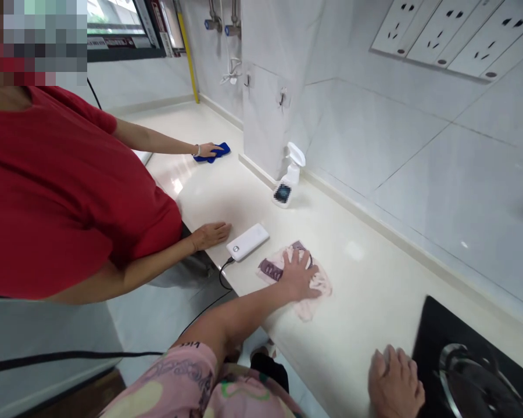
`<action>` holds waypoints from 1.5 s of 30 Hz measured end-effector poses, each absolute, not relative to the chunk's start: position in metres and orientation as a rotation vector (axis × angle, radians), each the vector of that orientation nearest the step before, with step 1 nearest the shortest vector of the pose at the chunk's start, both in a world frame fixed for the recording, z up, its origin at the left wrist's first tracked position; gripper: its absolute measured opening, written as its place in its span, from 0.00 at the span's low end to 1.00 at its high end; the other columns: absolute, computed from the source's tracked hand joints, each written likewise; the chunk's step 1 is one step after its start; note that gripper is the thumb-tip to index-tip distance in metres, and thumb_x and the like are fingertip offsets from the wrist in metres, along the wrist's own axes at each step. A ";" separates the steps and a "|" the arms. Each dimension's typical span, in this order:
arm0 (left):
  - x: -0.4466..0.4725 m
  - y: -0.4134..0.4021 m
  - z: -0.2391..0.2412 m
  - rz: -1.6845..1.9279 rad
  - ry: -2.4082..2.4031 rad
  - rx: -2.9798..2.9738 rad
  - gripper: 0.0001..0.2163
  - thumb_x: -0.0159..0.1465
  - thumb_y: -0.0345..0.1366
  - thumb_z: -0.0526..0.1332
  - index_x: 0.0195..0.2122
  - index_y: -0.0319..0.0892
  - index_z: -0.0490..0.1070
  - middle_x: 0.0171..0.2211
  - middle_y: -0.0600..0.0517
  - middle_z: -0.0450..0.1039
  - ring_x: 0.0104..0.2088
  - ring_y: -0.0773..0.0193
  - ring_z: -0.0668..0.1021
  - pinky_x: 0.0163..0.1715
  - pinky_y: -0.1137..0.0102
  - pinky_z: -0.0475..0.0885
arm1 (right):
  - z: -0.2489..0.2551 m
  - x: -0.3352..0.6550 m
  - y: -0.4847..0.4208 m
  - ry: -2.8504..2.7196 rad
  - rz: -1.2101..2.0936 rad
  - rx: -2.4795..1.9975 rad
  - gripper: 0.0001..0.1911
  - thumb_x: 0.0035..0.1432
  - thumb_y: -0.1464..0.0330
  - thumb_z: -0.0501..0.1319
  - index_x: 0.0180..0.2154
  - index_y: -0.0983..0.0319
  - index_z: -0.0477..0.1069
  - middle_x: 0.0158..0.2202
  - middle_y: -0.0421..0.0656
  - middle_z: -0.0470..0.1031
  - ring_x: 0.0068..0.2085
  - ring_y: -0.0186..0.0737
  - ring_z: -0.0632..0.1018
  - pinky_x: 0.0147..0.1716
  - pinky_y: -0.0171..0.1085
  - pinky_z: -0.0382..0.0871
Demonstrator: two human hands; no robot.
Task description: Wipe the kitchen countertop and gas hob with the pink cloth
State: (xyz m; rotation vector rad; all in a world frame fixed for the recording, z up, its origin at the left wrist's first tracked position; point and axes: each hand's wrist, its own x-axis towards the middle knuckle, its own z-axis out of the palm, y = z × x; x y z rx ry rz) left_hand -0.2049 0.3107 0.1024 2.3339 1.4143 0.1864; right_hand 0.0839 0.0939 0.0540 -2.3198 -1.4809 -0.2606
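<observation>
My left hand (299,275) lies on a pink and purple cloth (321,281), pressing it against the white countertop (353,331). Its fingers are spread over the crumpled fabric and do not close around it. At the lower right, my right hand (396,380) rests on the counter, close to the left edge of the black stovetop (433,331). Nothing shows in that hand, and its fingers lie side by side, slightly bent. A white power bank (249,241) with a black cable plugged in lies just left of the cloth.
A white spray bottle (293,168) stands by the wall corner. On the left, a person in a red shirt (78,203) has one hand on a blue cloth (220,151) and another on the counter edge. Sockets (436,43) line the wall.
</observation>
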 end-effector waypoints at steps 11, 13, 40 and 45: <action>-0.280 0.304 0.108 0.350 1.556 2.385 0.29 0.63 0.54 0.68 0.63 0.50 0.74 0.75 0.38 0.53 0.73 0.28 0.55 0.67 0.31 0.44 | 0.056 0.087 0.093 -1.471 -0.219 -2.347 0.34 0.68 0.49 0.46 0.66 0.54 0.72 0.63 0.58 0.73 0.67 0.72 0.69 0.57 0.73 0.63; -0.293 0.267 0.102 0.373 1.526 2.396 0.29 0.62 0.55 0.68 0.63 0.52 0.74 0.74 0.39 0.54 0.72 0.28 0.56 0.66 0.30 0.43 | 0.056 0.087 0.094 -1.450 -0.223 -2.328 0.34 0.67 0.49 0.48 0.65 0.54 0.72 0.63 0.59 0.73 0.67 0.74 0.69 0.56 0.74 0.63; -0.147 0.136 0.099 0.371 0.516 2.915 0.35 0.60 0.67 0.60 0.62 0.54 0.76 0.74 0.37 0.57 0.70 0.26 0.62 0.63 0.29 0.52 | 0.055 0.088 0.092 -1.509 -0.274 -2.344 0.33 0.69 0.51 0.47 0.64 0.60 0.71 0.64 0.59 0.73 0.70 0.68 0.67 0.63 0.68 0.60; -0.216 0.153 0.101 0.237 0.630 2.743 0.29 0.63 0.62 0.61 0.62 0.57 0.75 0.74 0.43 0.58 0.72 0.36 0.61 0.67 0.36 0.53 | 0.057 0.085 0.094 -1.468 -0.303 -2.371 0.29 0.69 0.54 0.50 0.63 0.60 0.72 0.64 0.59 0.73 0.70 0.67 0.67 0.63 0.69 0.59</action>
